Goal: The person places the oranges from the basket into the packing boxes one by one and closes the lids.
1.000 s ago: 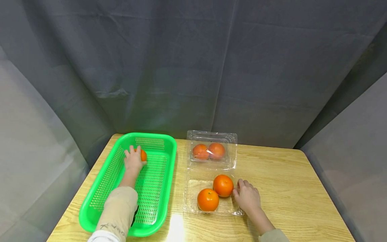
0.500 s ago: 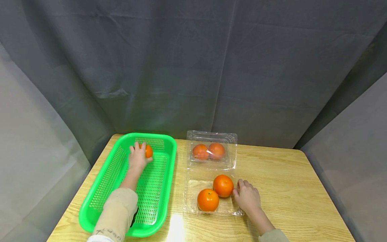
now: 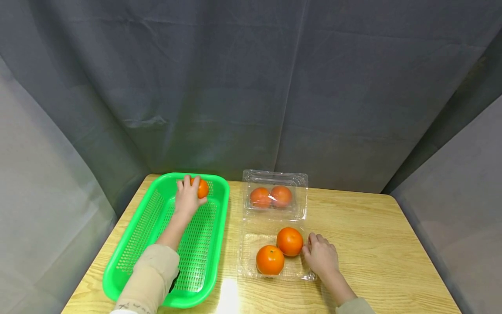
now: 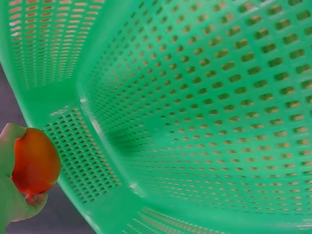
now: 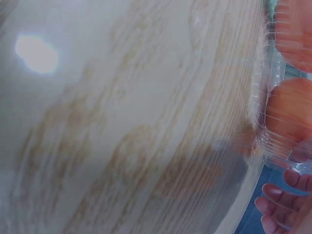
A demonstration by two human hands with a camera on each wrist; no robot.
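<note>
My left hand (image 3: pixel 187 197) grips an orange (image 3: pixel 202 188) over the far end of the green plastic basket (image 3: pixel 224 205). In the left wrist view, the orange (image 4: pixel 36 161) sits between thumb and fingers near the basket's end wall. Two more oranges, one in front (image 3: pixel 270 260) and one behind (image 3: pixel 290 241), lie in the near half of a clear plastic clamshell box (image 3: pixel 251 244). My right hand (image 3: pixel 322 256) rests at the box's right edge, beside the rear orange. Its fingers (image 5: pixel 280 195) are loosely bent in the right wrist view.
The box's lid (image 3: pixel 274 175) lies opened toward the back. Two paler orange shapes show in its plastic; whether they are fruit or reflections I cannot tell. A wooden table (image 3: pixel 376 253) carries everything, with a grey curtain (image 3: pixel 219 87) behind it.
My left hand has moved right and toward the back of the basket, carrying the orange up from inside it. The right hand, the box and its oranges have stayed in place.
</note>
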